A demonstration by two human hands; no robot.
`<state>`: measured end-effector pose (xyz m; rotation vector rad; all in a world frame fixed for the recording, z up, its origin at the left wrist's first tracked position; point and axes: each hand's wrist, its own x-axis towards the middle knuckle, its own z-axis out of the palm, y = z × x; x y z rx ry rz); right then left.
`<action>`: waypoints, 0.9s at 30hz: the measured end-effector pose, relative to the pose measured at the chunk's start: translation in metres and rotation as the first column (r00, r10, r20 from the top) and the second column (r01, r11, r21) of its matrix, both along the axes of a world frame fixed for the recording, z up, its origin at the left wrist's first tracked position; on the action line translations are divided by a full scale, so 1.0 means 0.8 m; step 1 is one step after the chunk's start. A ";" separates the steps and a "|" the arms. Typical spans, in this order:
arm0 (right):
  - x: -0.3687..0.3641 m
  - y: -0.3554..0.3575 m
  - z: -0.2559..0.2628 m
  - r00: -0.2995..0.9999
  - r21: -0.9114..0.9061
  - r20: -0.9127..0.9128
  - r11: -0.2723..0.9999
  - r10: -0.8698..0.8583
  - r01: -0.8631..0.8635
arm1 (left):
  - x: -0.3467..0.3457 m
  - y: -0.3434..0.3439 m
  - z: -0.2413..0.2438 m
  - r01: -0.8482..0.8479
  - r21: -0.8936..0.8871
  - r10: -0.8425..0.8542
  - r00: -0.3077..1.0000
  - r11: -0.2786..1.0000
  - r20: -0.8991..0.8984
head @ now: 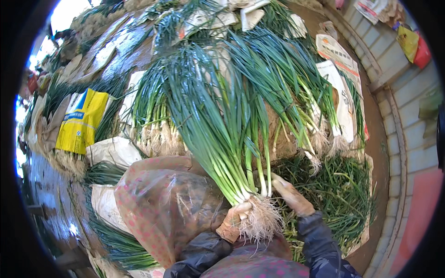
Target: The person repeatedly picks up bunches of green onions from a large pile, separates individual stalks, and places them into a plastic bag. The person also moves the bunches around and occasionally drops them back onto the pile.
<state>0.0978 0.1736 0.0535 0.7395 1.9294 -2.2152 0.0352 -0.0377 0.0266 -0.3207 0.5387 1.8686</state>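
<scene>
My left hand [233, 222], in a stained glove, is closed around the white lower stems of a bunch of green garlic [222, 139]. Its pale, stringy roots [261, 219] hang over the fingers towards me, and its long leaves fan out away from me. Just right of the bunch, my right hand [293, 195], also gloved, reaches in at a few separate stems [266, 173]. These stems partly cover its fingers, so whether it grips them is unclear. Under the bunch, a dotted clear plastic cover [167, 201] lies over my legs.
Trimmed leaves [333, 198] form a heap at right. More green garlic lies ahead, in a left bundle [160, 121] and a right pile [295, 93]. A yellow printed sack [83, 120] rests on plants at far left. A pale panelled wall [399, 125] runs along the right side.
</scene>
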 end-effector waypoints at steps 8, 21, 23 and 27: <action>-0.034 -0.027 -0.056 0.925 0.679 -0.040 0.690 0.377 -0.251 | -0.005 -0.032 0.006 0.027 -0.084 -0.021 0.997 0.996 0.076; -0.250 0.075 -0.019 0.984 0.401 -0.155 0.916 0.092 -0.023 | 0.001 -0.030 -0.042 -0.009 0.286 -0.089 0.940 0.958 0.329; -0.276 0.121 0.010 0.984 0.301 -0.153 0.945 -0.088 0.131 | -0.001 -0.022 -0.031 -0.002 0.294 -0.114 0.920 0.956 0.375; -0.266 0.079 0.076 0.892 0.709 0.284 0.549 0.353 -0.443 | -0.002 -0.033 -0.027 -0.029 0.228 -0.047 0.946 0.973 0.321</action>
